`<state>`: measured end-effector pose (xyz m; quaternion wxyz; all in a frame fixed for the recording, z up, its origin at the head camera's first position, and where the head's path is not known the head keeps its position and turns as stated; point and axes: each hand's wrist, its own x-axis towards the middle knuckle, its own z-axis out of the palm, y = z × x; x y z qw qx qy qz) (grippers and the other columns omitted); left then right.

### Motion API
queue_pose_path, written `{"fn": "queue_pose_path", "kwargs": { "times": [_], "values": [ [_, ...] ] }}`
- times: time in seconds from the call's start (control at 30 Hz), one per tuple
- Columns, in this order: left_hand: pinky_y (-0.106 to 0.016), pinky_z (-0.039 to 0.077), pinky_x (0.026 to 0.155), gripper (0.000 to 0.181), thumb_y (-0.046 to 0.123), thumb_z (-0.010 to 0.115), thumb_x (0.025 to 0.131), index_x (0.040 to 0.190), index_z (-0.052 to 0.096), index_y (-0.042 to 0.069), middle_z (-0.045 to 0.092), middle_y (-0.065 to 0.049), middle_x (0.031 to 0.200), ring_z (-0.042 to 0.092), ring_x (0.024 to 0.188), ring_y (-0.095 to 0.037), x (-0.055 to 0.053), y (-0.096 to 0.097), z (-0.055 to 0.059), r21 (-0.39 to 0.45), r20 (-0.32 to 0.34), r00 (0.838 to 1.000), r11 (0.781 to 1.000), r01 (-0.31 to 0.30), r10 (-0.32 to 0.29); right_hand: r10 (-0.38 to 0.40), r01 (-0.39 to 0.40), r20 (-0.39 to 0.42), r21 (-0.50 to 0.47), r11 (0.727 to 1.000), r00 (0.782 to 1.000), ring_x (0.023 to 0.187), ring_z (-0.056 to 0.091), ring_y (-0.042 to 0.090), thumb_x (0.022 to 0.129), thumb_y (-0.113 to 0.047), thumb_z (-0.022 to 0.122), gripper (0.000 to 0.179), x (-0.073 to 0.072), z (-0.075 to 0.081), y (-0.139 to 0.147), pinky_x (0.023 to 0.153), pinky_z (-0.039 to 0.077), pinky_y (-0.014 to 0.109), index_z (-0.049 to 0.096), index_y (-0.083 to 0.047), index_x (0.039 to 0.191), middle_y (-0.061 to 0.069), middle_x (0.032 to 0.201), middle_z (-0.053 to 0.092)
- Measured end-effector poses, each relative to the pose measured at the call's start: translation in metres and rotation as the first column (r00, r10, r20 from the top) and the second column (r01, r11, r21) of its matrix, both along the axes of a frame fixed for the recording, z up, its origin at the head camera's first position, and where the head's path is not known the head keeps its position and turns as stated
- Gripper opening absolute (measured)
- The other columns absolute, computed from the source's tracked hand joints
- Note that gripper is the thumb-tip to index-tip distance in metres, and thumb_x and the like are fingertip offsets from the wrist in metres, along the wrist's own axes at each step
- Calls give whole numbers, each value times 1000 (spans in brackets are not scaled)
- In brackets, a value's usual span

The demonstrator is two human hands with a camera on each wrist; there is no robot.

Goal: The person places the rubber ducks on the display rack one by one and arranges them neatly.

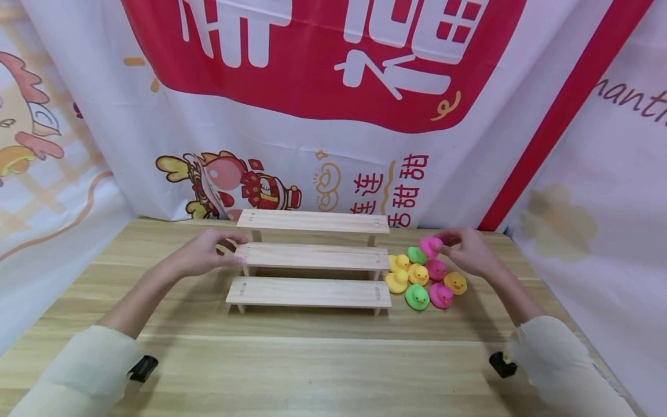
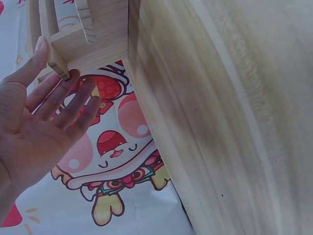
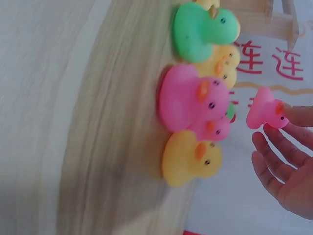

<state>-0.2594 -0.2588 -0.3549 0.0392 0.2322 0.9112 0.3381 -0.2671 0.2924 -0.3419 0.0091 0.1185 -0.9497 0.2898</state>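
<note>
A three-tier wooden step shelf stands on the table. My left hand pinches the left end of its middle board, thumb above and fingertips at the underside; the left wrist view shows this board end up close. On the other side, my right hand holds a small pink rubber duck between thumb and fingers, raised over the others. In the right wrist view the pinched duck has an orange beak. Below it cluster several rubber ducks: green, yellow, magenta and orange-yellow.
The duck group sits close against the shelf's right ends. Behind the wood-grain table hangs a white and red printed cloth. More printed cloth closes off the right side, and likewise the left.
</note>
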Motion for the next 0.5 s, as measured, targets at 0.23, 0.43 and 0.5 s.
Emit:
{"fn": "queue_pose_path", "kwargs": {
  "times": [0.23, 0.43, 0.5],
  "values": [
    [-49, 60, 90, 50, 20, 81, 92, 130, 65, -7, 68, -24, 126, 67, 110, -38, 0, 1, 3, -36, 10, 1000, 999, -9, 9, -8, 8, -6, -8, 1000, 1000, 111, 63, 38, 100, -17, 65, 33, 2, 9, -15, 98, 53, 58, 69, 1, 128, 21, 120, 71],
    [-48, 60, 90, 48, 20, 82, 91, 128, 67, -7, 70, -23, 123, 67, 110, -37, 0, 4, 6, -49, 14, 1000, 999, -15, 16, -7, 7, -17, -15, 1000, 1000, 112, 63, 38, 101, -18, 65, 34, 2, 13, -24, 95, 54, 56, 68, 1, 129, 22, 121, 70],
    [-49, 59, 91, 46, 20, 82, 91, 126, 68, -7, 70, -23, 122, 67, 110, -37, 0, 5, 7, -50, 14, 1000, 999, -15, 16, -5, 4, -21, -20, 1000, 1000, 111, 63, 37, 101, -19, 66, 35, 2, 15, -25, 94, 55, 55, 67, 1, 130, 22, 121, 70]
  ]
}}
